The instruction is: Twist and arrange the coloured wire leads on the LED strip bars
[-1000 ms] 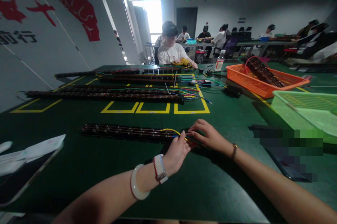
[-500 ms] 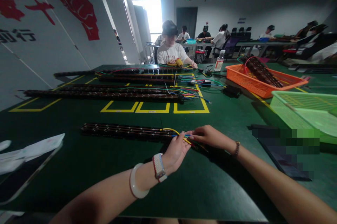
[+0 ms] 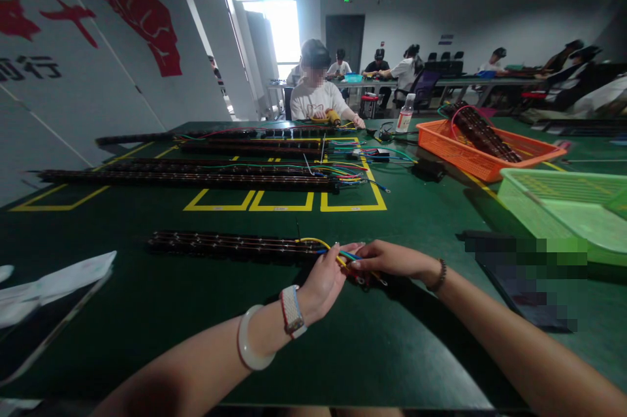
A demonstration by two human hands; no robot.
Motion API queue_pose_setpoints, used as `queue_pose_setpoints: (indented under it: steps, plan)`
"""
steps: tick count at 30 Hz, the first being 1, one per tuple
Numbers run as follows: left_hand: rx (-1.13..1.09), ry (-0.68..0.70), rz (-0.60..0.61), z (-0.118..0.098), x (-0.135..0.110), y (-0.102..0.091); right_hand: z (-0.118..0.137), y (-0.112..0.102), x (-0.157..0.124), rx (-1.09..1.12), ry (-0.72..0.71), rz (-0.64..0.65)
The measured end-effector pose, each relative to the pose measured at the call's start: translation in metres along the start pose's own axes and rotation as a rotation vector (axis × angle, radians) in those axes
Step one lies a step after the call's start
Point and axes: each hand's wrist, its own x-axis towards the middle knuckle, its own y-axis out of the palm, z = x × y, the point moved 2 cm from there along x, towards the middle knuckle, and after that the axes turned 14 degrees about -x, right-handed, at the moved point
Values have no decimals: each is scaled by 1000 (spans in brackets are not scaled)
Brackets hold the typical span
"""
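A long dark strip (image 3: 230,244) lies across the green table (image 3: 392,345) in front of me, with coloured wires (image 3: 337,253) coming out of its right end. My left hand (image 3: 325,278), with a watch and a pale bangle on the wrist, pinches those wires at the strip's end. Facing it from the right, my right hand (image 3: 392,259) has its fingertips closed on the same wire bundle. The two hands almost touch.
More long strips (image 3: 196,176) with wires lie inside yellow floor-tape boxes farther back. An orange basket (image 3: 490,146) and a green basket (image 3: 563,208) stand at the right. White papers (image 3: 53,283) lie at the left. A person (image 3: 318,93) works across the table; others sit behind.
My right hand has drawn in from a looser, raised pose and closed its fingertips on the wires. The left hand has stayed on them, shifting slightly.
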Motion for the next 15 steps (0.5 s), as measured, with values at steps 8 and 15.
queue_pose_setpoints:
  steps: [8, 15]
  plan:
    - [4, -17, 37, 2, 3, -6, -10, 9, 7, 199, 77, 12]
    - [-45, -13, -30, 0, 2, -1, -1, 3, 2, -277, 90, -196]
